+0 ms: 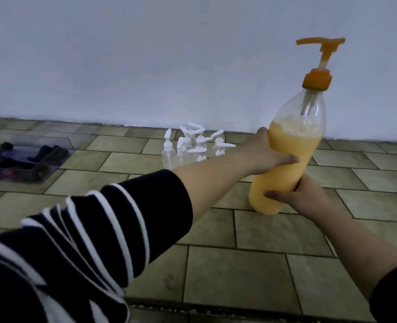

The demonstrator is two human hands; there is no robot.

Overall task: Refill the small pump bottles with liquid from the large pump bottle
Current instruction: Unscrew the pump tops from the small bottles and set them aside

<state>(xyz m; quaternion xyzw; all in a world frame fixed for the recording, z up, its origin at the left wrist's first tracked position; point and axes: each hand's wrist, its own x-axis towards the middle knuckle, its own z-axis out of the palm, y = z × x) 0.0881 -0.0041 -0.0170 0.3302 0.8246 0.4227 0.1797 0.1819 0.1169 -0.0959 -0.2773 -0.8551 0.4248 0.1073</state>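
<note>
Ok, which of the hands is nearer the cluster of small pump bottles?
Left. The left hand grips the large bottle just right of the small pump bottles; the right hand holds it lower, farther away.

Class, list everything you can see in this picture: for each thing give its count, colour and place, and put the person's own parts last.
Large pump bottle: one, clear with orange liquid and orange pump, tilted, right of centre, held.
Small pump bottles: a cluster, exact count unclear, clear with white pumps, on the floor by the wall.
Tray: one, clear, holding dark items, far left.
Floor: olive tiles.
Wall: white, behind.
Sleeves: dark, left with white stripes.
Left hand: grips bottle's middle.
Right hand: grips lower part.
</note>
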